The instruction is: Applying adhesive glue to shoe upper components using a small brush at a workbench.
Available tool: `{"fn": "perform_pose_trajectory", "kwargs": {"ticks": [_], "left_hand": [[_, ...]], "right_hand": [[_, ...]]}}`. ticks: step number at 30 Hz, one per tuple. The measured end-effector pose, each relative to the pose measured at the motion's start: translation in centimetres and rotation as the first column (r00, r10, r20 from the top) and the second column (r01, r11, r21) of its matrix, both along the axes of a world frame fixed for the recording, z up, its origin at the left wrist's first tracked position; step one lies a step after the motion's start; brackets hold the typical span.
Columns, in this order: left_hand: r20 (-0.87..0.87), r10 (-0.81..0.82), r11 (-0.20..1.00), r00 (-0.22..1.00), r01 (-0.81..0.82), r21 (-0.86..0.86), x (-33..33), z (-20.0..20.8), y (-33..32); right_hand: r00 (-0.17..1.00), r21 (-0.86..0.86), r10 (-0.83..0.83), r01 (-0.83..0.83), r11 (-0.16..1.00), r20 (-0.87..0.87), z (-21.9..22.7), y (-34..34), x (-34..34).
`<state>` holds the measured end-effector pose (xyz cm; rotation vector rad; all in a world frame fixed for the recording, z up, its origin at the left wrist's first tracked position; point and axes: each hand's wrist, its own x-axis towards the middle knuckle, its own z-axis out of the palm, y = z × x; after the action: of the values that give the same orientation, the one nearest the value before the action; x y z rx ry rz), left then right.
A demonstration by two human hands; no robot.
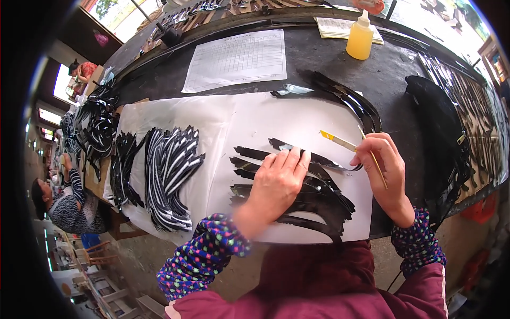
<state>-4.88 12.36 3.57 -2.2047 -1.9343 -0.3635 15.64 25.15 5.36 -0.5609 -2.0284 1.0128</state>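
Observation:
My left hand (pixel 280 181) lies with its fingers stretched out, pressing on glossy black curved strips (pixel 313 201) fanned over a white sheet (pixel 249 125). One black strip (pixel 329 161) runs from under its fingertips toward my right hand. My right hand (pixel 383 159) is closed in a pinch on a thin wooden stick (pixel 378 169), which slants down past the fingers. By its fingertips is a flat yellow-and-white tool (pixel 338 140), perhaps a cutter; whether the fingers also hold it, I cannot tell. More black strips (pixel 348 98) curve along the sheet's far right edge.
Striped black-and-white strips (pixel 169 178) lie left, beside a black bundle (pixel 125 170). A printed paper form (pixel 239 59) and a bottle of yellow liquid (pixel 360 38) are at the back. A black zipped pouch (pixel 433 114) lies right. Another person (pixel 69 210) sits far left.

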Motion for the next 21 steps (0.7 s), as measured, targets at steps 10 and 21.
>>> {"fn": "perform_pose_trajectory", "kwargs": {"ticks": [10,21], "left_hand": [[0.125,0.174,0.983,0.977,-0.165,-0.083,-0.9,-0.4,-2.5],[0.169,0.28,0.957,0.945,-0.262,-0.121,-1.5,-0.2,-2.7]], "right_hand": [[0.977,0.143,0.008,-0.039,0.989,0.211,0.0,-1.2,-3.7],[0.997,-0.005,-0.031,0.031,1.0,0.073,1.7,-2.2,-4.8]]}}
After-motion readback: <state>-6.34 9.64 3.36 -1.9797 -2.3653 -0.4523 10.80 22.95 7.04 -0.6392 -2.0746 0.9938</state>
